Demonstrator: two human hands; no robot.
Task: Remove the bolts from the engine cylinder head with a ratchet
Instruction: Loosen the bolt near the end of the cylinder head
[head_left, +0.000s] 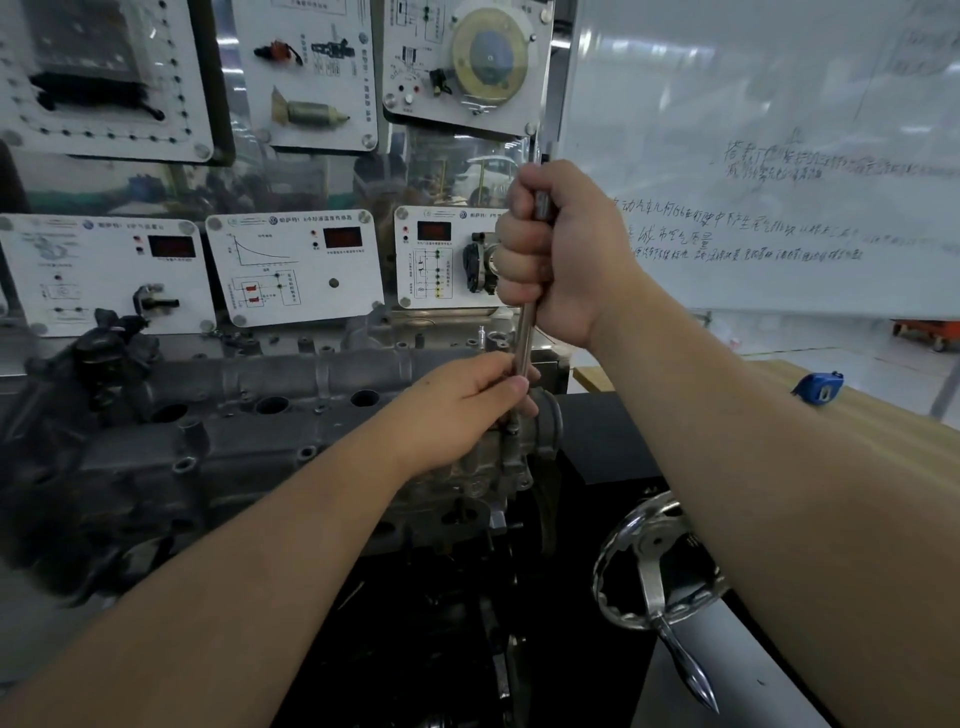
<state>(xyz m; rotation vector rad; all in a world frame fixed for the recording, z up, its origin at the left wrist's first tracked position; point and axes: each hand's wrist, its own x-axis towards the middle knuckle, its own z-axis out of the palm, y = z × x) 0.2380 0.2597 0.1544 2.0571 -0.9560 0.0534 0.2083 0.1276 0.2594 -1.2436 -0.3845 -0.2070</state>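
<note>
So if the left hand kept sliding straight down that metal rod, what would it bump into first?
Probably the engine cylinder head. The left hand pinches the ratchet's shaft low down, just above where its tip sits on the casting near the round flange. Depth is hard to judge, so it may meet the tip first.

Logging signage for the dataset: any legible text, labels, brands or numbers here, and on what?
White glossy whiteboard: faint handwritten lines, too blurred to quote.
White square sensor display panels: printed headers and round logos, too small to read.
Red digital readouts: unlit, no digits.
Blue tape measure: no readable label.
</note>
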